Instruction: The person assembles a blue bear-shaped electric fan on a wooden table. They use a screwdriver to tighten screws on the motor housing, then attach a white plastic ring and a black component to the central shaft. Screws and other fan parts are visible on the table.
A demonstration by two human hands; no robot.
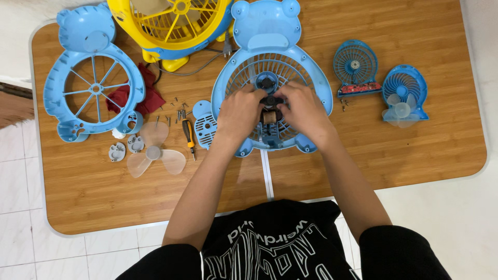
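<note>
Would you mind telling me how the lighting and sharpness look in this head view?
Head view: soft, even light, faint shadows under the arms; no strong glare on the table; left hand and right hand on the fan shell are slightly blurred; edges bow a little.

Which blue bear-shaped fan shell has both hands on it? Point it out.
The middle shell, under the left hand and right hand. The other bear shell lies untouched at the table's left end.

A wooden table (415, 155) stands on white tiled floor (21, 181).
</note>
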